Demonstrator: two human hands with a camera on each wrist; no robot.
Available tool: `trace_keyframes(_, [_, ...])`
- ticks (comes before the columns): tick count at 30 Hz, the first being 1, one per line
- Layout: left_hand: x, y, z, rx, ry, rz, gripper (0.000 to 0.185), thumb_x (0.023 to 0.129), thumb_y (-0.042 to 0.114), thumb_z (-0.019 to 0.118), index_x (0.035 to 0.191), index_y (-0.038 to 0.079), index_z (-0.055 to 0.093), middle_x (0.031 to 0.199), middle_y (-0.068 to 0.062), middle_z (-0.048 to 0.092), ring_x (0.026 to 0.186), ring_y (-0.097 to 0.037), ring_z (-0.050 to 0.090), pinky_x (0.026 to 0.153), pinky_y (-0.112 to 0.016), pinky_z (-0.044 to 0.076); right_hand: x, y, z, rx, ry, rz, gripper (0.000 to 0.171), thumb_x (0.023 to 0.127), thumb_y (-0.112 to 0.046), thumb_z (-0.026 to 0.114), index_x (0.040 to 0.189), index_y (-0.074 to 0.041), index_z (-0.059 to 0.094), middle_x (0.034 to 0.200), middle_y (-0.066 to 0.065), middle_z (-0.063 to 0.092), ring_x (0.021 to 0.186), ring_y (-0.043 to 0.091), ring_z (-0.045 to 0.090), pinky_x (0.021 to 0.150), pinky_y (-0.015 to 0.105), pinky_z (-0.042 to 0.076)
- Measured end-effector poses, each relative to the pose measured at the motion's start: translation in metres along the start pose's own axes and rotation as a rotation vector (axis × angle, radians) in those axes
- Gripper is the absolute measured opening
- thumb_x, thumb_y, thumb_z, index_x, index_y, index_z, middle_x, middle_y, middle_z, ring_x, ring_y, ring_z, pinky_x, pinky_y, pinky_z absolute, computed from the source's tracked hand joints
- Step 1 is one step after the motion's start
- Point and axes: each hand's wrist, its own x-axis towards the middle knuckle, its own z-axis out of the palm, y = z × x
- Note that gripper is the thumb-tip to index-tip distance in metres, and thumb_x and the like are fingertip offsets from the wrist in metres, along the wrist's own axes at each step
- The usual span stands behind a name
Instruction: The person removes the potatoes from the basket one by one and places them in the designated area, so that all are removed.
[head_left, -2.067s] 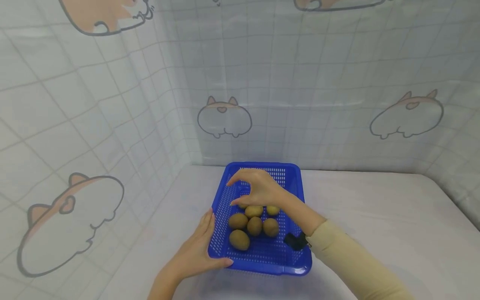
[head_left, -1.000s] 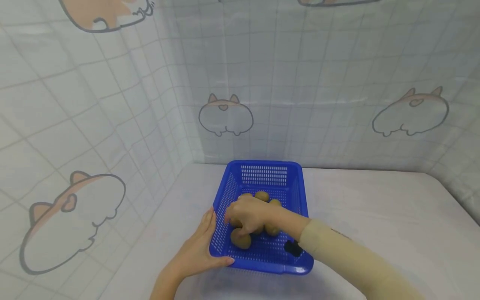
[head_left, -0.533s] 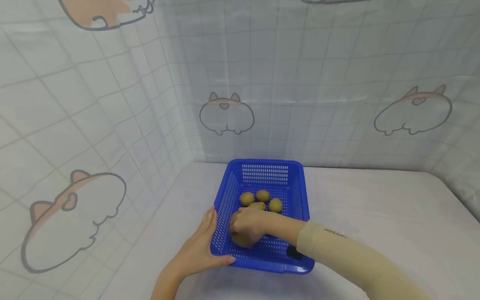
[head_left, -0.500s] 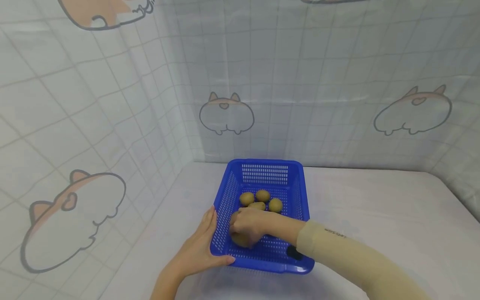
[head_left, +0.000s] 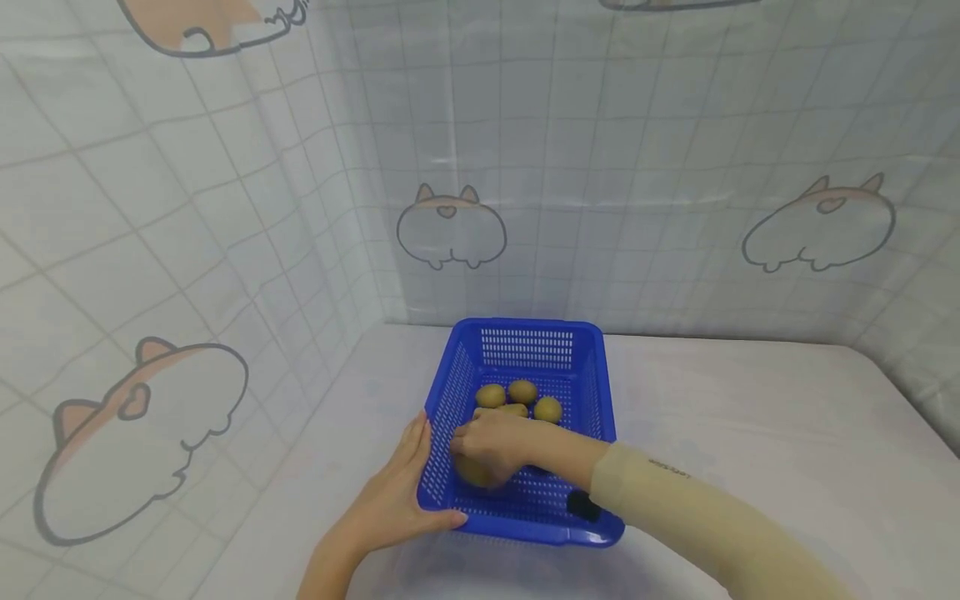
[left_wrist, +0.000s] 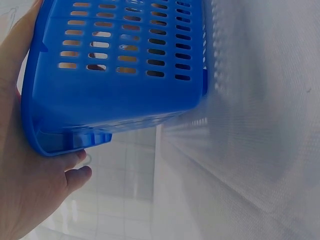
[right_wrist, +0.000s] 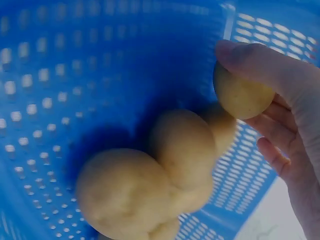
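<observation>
A blue plastic basket (head_left: 542, 532) with slotted walls stands on the table, several potatoes (head_left: 522, 392) inside. My left hand (head_left: 390, 493) rests at its near left corner, straight fingers along the left wall and thumb on the front rim. In the left wrist view, the fingertips (left_wrist: 77, 177) show past the rim. Inside the basket, my right hand (head_left: 497, 443) pinches one potato (right_wrist: 245, 95) between thumb and fingers, apparently lifted beside the others. From the head view this hand hides part of the pile; another potato (head_left: 474, 472) shows just under it.
White cloth (head_left: 720, 417) covers the table. A white grid-patterned curtain (head_left: 622, 208) with dog drawings hangs behind and at both sides. A dark device (head_left: 582, 506) sits at my right wrist, over the basket's near right part.
My right hand, earlier spread above the far potatoes, has come down and nearer into the basket and now pinches a potato. The left hand and the basket stay nearly where they were.
</observation>
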Motion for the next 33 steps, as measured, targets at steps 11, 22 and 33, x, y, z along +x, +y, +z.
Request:
trace_keyframes(11, [-0.002,-0.002,0.002,0.010,0.010,-0.008,0.128,0.069,0.073,0.068,0.152,-0.002,0.004,0.159,-0.012,-0.008,0.146,-0.028,0.000,0.112,-0.048,0.019,-0.020,0.020,-0.045,0.307,0.243,0.104,0.067,0.071,-0.031,0.086,0.128,-0.014,0.056,0.118,-0.004,0.058,0.097,0.010,0.055,0.078,0.022,0.050])
trace_keyframes(22, [-0.001,0.000,0.002,0.006,0.003,-0.018,0.129,0.069,0.075,0.065,0.152,-0.001,0.003,0.159,-0.010,-0.009,0.146,-0.026,-0.002,0.112,-0.049,0.020,-0.042,0.034,-0.062,0.365,0.438,0.105,0.067,0.067,-0.021,0.088,0.127,-0.011,0.058,0.122,-0.001,0.058,0.104,0.014,0.050,0.087,0.026,0.048])
trace_keyframes(33, [0.000,0.001,0.002,-0.007,0.011,-0.028,0.126,0.070,0.068,0.071,0.152,-0.001,0.005,0.159,-0.009,-0.007,0.146,-0.027,0.000,0.112,-0.051,0.021,-0.073,0.050,-0.072,0.391,0.600,0.103,0.068,0.064,-0.012,0.090,0.125,-0.010,0.060,0.124,0.001,0.058,0.106,0.017,0.047,0.083,0.027,0.051])
